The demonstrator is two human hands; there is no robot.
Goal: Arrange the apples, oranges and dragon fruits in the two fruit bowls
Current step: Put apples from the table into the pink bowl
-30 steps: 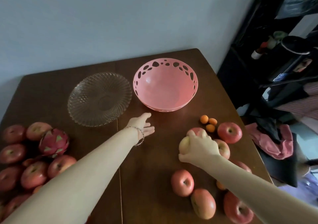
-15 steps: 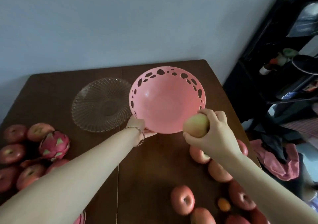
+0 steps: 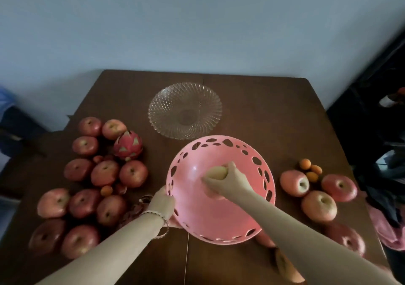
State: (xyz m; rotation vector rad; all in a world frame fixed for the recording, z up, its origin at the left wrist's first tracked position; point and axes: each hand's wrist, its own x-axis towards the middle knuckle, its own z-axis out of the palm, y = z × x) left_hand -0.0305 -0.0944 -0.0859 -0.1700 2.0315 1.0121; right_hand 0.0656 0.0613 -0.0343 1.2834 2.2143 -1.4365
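Note:
A pink bowl with cut-out holes sits tilted toward me at the table's middle. My left hand grips its left rim. My right hand is inside the bowl, closed around a yellowish apple near the bottom. A clear glass bowl stands behind it with nothing in it. Several red apples lie in a pile on the left with a dragon fruit and a small orange. On the right lie more apples and three small oranges.
The brown wooden table stands against a pale wall. Dark furniture and clutter stand off the right edge, with pink cloth low on the right. Apples crowd both sides of the pink bowl.
My left hand has taken the pink bowl's rim and drawn it toward me. My right hand has carried the apple from the right-hand pile into the bowl. The camera has swung left.

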